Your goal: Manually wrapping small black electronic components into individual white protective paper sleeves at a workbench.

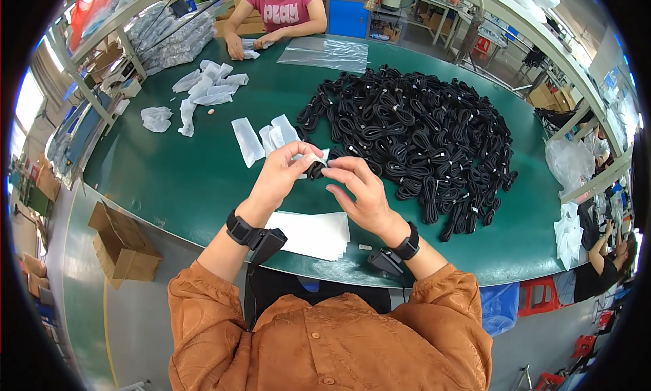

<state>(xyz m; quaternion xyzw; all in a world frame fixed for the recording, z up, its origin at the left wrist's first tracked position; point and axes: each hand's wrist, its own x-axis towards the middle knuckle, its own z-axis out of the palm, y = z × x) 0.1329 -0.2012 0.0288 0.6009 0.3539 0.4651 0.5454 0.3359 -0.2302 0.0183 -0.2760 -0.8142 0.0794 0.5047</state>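
Bundled black cables [410, 130] heaped across a worktable [173, 177] mark a workshop.

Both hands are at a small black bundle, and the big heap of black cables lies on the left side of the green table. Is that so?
Not quite: the head view shows the heap of black cables on the right side of the green table. The left hand and right hand are indeed at the small black bundle.

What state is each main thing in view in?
Small black bundle: held, partly covered in white.
Left hand: pinching it.
Right hand: partly open, fingertips beside it.
Black coiled cables: bundled, heaped.
White rectangular sheets: stacked flat.
Crumpled white sleeves: lying loose.
Brown cardboard box: open.
Clear plastic sheet: spread flat.
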